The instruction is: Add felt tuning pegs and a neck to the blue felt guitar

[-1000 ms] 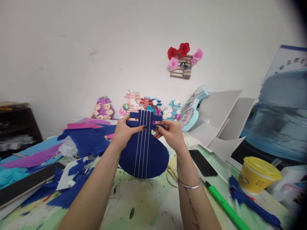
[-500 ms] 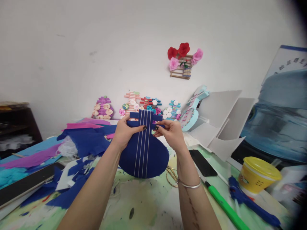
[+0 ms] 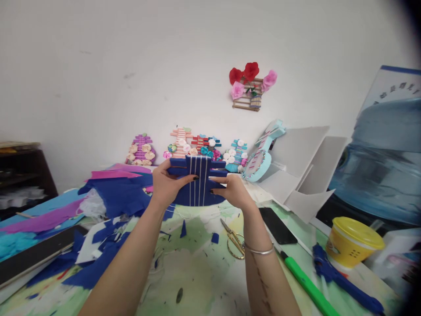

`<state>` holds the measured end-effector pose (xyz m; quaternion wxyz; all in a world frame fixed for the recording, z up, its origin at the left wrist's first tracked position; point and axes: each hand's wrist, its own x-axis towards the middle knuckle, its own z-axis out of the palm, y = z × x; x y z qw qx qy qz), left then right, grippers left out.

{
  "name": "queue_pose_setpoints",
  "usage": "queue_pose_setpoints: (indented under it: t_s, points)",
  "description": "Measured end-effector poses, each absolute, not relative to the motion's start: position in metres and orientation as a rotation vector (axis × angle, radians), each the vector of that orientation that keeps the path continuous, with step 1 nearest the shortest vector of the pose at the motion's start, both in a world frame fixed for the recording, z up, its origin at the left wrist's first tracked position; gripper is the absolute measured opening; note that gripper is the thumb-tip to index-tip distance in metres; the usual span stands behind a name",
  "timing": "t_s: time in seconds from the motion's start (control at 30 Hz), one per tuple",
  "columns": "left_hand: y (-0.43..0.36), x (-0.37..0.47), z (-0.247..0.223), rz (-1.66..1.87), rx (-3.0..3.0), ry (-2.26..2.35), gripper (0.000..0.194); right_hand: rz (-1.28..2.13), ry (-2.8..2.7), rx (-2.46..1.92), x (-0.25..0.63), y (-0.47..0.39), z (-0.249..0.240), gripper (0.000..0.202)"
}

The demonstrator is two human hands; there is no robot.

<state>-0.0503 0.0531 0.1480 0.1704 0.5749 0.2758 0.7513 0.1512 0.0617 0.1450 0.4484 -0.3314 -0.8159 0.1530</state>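
A dark blue craft pipa [image 3: 199, 188] with white strings down its front is held up above the table, its neck end toward me and its round body tipped away. My left hand [image 3: 166, 184] grips it at the left of the neck, thumb on the front near the strings. On the other side my right hand [image 3: 232, 188] pinches it by the pegs, fingers closed. Gold-handled scissors [image 3: 234, 239] lie on the table below my right hand, with small blue scraps [image 3: 215, 238] close by.
Blue sheets and offcuts [image 3: 115, 193] cover the left side. To the right are a black phone [image 3: 278, 225], a green-handled tool [image 3: 305, 281], a blue glue gun [image 3: 345, 281], a yellow tub [image 3: 355, 241] and a water bottle [image 3: 388, 158]. Decorated craft instruments [image 3: 143, 149] lean along the wall.
The blue pipa has tilted, its round body swinging up and away, so its face looks foreshortened. Both hands keep their hold. The scissors now show fully.
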Motion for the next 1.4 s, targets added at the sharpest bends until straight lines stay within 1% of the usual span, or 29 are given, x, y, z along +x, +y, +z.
queue_pose_setpoints:
  t_s: [0.07,0.13,0.23,0.33,0.43,0.57,0.67,0.87,1.1,1.23,1.4]
  points:
    - [0.049,-0.055,0.151,2.052,1.743,0.696,0.032,0.209,-1.933,-0.773,0.148,0.066,0.142,0.029]
    - [0.043,-0.061,0.156,1.891,1.916,0.591,0.03,0.071,-1.851,-0.709,0.148,0.071,0.139,0.029]
    - [0.037,-0.07,0.164,1.661,2.102,0.439,0.035,-0.202,-1.735,-0.682,0.152,0.074,0.137,0.028]
    - [0.038,-0.077,0.166,1.632,2.113,0.388,0.038,-0.463,-1.622,-0.649,0.155,0.073,0.136,0.028]
    - [0.043,-0.082,0.163,1.723,2.084,0.394,0.029,-0.619,-1.525,-0.639,0.155,0.07,0.137,0.03]
    - [0.044,-0.084,0.163,1.792,2.049,0.415,0.021,-0.681,-1.444,-0.611,0.153,0.067,0.139,0.03]
    - [0.043,-0.083,0.165,1.831,2.039,0.4,0.021,-0.705,-1.412,-0.558,0.153,0.066,0.14,0.03]
    - [0.041,-0.079,0.167,1.85,2.048,0.33,0.021,-0.74,-1.382,-0.602,0.153,0.067,0.138,0.031]
    - [0.036,-0.074,0.17,1.922,2.008,0.357,0.014,-0.655,-1.386,-0.644,0.154,0.068,0.138,0.029]
    - [0.034,-0.073,0.171,1.937,2.0,0.319,0.015,-0.606,-1.406,-0.601,0.154,0.065,0.14,0.029]
    - [0.036,-0.074,0.17,1.941,2.035,0.266,0.014,-0.692,-1.363,-0.528,0.153,0.064,0.143,0.028]
